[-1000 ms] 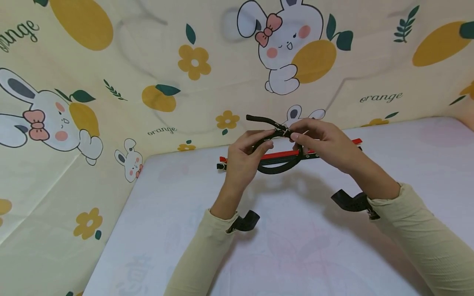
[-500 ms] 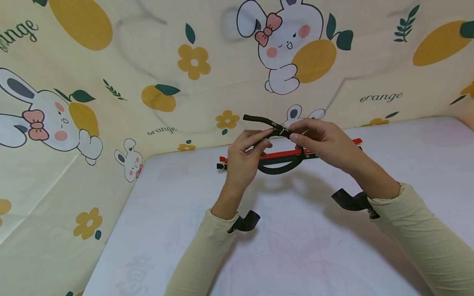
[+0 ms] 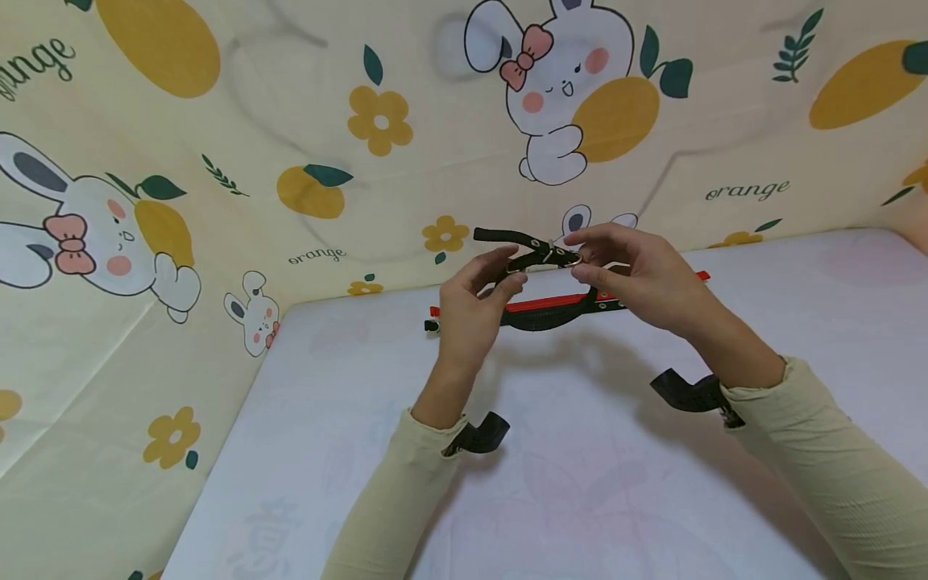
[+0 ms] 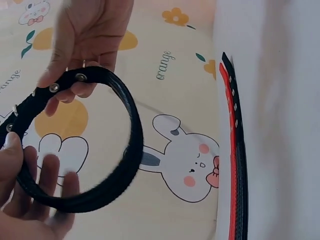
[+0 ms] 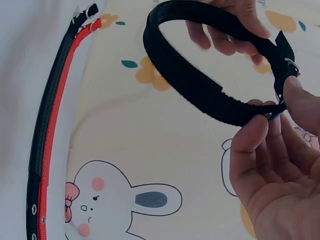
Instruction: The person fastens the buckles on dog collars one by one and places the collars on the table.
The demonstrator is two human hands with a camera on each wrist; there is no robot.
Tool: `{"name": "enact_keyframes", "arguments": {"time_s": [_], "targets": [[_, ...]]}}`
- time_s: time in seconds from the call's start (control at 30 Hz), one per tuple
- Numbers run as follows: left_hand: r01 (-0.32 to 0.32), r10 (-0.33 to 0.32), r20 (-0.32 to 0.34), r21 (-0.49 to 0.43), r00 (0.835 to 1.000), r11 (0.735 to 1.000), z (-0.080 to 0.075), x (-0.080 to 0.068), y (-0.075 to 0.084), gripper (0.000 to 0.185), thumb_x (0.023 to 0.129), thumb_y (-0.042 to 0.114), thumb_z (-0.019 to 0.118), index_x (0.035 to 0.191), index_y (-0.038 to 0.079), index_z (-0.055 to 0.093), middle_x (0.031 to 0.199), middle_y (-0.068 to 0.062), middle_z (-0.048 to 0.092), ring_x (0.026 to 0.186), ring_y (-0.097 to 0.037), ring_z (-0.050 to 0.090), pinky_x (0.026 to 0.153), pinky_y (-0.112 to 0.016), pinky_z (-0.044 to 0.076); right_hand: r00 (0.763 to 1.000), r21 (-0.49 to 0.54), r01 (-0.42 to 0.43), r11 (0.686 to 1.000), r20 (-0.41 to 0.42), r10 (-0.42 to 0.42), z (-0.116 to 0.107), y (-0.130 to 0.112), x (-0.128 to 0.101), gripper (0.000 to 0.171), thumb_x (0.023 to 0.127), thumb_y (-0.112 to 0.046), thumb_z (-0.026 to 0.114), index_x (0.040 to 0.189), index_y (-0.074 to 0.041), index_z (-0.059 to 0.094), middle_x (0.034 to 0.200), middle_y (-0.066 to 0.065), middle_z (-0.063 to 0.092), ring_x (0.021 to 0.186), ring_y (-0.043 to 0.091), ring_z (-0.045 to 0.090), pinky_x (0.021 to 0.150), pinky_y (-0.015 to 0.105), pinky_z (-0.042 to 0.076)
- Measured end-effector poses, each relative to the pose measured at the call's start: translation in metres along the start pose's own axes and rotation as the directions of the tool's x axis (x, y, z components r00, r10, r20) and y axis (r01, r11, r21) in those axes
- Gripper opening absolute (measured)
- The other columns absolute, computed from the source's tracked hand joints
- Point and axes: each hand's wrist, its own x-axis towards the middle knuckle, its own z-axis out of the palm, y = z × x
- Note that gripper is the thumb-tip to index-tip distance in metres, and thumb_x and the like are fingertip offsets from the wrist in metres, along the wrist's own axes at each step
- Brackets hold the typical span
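A black dog collar [image 3: 540,322] is held up in the air, closed into a loop, with a metal buckle and eyelets at the top. Its loose tail points left past the buckle. My left hand [image 3: 473,310] pinches the collar's left side between thumb and fingers. At the buckle end, my right hand [image 3: 641,270] pinches the strap near a metal ring. In the left wrist view the loop [image 4: 132,145] opens toward the camera, with several eyelets along its upper strap. The right wrist view shows the fuzzy inner side of the band [image 5: 185,82].
Behind the hands, a red collar [image 3: 547,303] and a second black collar [image 5: 45,115] lie straight, side by side, on the white table [image 3: 580,483]. A rabbit-and-orange printed cloth [image 3: 406,185] hangs at the back and left. Black wrist mounts [image 3: 482,433] stick out from both sleeves.
The collar's loop has tilted, so its lower edge sits higher and looks flatter. My left hand has shifted slightly left, and the right fingers have spread, showing more of the buckle and ring.
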Motion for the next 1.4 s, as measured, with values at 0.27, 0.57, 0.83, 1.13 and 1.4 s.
{"name": "enact_keyframes", "arguments": {"time_s": [0.27, 0.57, 0.83, 1.13, 1.4], "targets": [[0.141, -0.146, -0.056, -0.091, 0.988, 0.986, -0.004, 0.003, 0.002, 0.029, 0.085, 0.012, 0.077, 0.114, 0.01, 0.074, 0.11, -0.009, 0.074, 0.103, -0.013, 0.065, 0.084, -0.026, 0.053, 0.999, -0.03, -0.04, 0.999, -0.021, 0.039, -0.002, -0.002, 0.0, 0.036, 0.097, -0.021, 0.066, 0.133, -0.019, 0.062, 0.109, 0.004, 0.065, 0.097, 0.008, 0.064, 0.072, 0.019, 0.055], [0.199, -0.217, -0.059, -0.224, 0.974, 0.954, -0.008, 0.006, 0.002, 0.03, 0.085, 0.008, 0.077, 0.115, 0.008, 0.073, 0.106, -0.006, 0.074, 0.108, -0.011, 0.062, 0.094, -0.031, 0.048, 0.998, -0.045, -0.035, 0.998, -0.044, 0.033, -0.004, 0.0, -0.001, 0.036, 0.097, -0.023, 0.065, 0.132, -0.019, 0.061, 0.109, 0.001, 0.064, 0.097, 0.001, 0.062, 0.074, 0.017, 0.05], [0.214, -0.225, -0.039, -0.188, 0.973, 0.959, -0.012, 0.006, 0.003, 0.028, 0.086, 0.01, 0.077, 0.114, 0.01, 0.074, 0.115, -0.006, 0.073, 0.103, -0.013, 0.062, 0.082, -0.024, 0.048, 0.999, -0.03, -0.046, 0.999, -0.009, 0.046, -0.003, 0.001, 0.0, 0.036, 0.098, -0.023, 0.065, 0.132, -0.017, 0.057, 0.112, 0.004, 0.06, 0.108, 0.013, 0.061, 0.079, 0.017, 0.048], [0.217, -0.222, -0.008, -0.178, 0.975, 0.96, -0.011, 0.006, 0.003, 0.03, 0.085, 0.008, 0.078, 0.114, 0.008, 0.075, 0.112, -0.01, 0.074, 0.093, -0.013, 0.062, 0.074, -0.021, 0.051, 1.0, -0.011, 0.0, 1.0, -0.001, 0.0, -0.001, 0.001, 0.0, 0.034, 0.097, -0.02, 0.065, 0.131, -0.02, 0.061, 0.119, 0.005, 0.065, 0.104, 0.017, 0.064, 0.074, 0.02, 0.056], [0.239, -0.241, 0.016, -0.222, 0.97, 0.945, -0.011, 0.006, 0.004, 0.029, 0.086, 0.007, 0.076, 0.115, 0.006, 0.074, 0.107, -0.007, 0.074, 0.094, -0.013, 0.062, 0.078, -0.023, 0.051, 1.0, -0.012, -0.004, 1.0, 0.006, 0.004, 0.001, -0.001, -0.001, 0.035, 0.095, -0.029, 0.068, 0.13, -0.024, 0.064, 0.12, 0.003, 0.066, 0.1, 0.013, 0.064, 0.076, 0.021, 0.055]]}}
